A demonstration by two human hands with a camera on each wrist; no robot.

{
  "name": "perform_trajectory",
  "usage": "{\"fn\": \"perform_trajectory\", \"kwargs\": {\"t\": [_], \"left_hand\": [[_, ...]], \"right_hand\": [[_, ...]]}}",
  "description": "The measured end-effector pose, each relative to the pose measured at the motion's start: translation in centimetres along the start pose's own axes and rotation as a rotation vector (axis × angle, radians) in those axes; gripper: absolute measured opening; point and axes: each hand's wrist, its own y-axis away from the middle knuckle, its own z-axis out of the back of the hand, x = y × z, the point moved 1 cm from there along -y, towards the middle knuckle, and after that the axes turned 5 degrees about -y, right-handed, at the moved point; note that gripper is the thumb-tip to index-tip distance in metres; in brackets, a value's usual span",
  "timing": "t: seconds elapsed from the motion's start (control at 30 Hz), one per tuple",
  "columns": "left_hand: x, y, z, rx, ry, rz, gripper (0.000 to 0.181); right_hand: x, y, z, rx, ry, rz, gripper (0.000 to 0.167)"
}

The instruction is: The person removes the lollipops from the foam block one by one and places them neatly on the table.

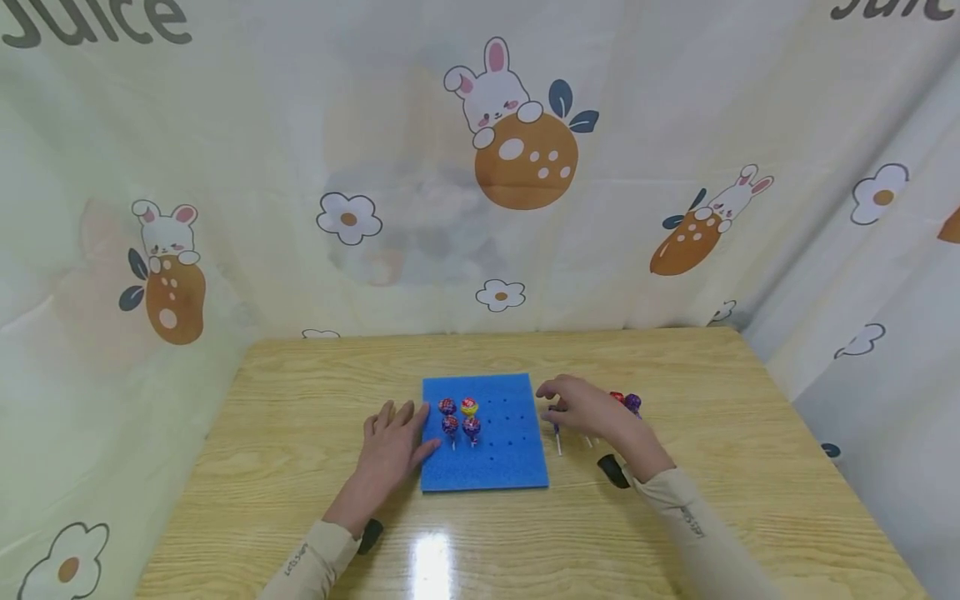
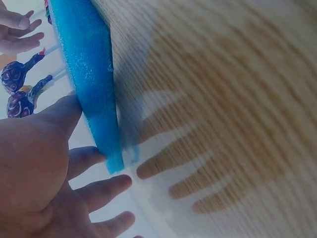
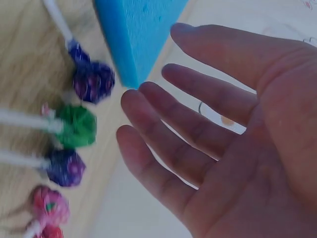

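A blue foam board (image 1: 517, 473) with small holes lies on the table. Lollipops with purple-red wrappers (image 1: 450, 425) and one with a yellow-red wrapper (image 1: 469, 407) stand in its left part. My left hand (image 1: 390, 443) touches the board's left edge, thumb and fingers spread. To the board's right, my right hand (image 1: 592, 408) hovers over loose lollipops, its fingers slightly bent with nothing held. In the right wrist view, a dark purple lollipop (image 3: 94, 82) lies nearest the board. Beside it are a green lollipop (image 3: 78, 128), another purple lollipop (image 3: 67, 167) and a pink lollipop (image 3: 50, 204).
The wooden table (image 1: 300, 400) reaches back to a white curtain (image 1: 405, 125) printed with rabbits and flowers. A red lollipop (image 1: 617, 397) and a purple lollipop (image 1: 633, 402) show behind the right hand. A black piece (image 1: 615, 472) sits under the right wrist.
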Motion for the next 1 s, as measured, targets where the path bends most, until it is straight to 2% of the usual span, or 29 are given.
{"fn": "perform_trajectory", "kwargs": {"t": [0.17, 0.53, 0.83, 1.0], "left_hand": [[0.0, 0.0, 0.0, 0.004, -0.004, 0.002, 0.063], [0.0, 0.0, 0.0, 0.009, 0.000, 0.006, 0.063], [-0.1, -0.1, 0.0, 0.016, -0.009, 0.009, 0.063], [0.0, -0.1, 0.0, 0.019, -0.008, 0.012, 0.063]], "right_hand": [[0.9, -0.6, -1.0, -0.035, -0.005, 0.068, 0.031], [3.2, -1.6, -2.8, -0.092, -0.006, 0.069, 0.031], [4.4, -2.3, -4.2, -0.170, 0.051, 0.160, 0.037], [5.0, -2.8, -4.8, -0.191, 0.090, 0.173, 0.043]]}}
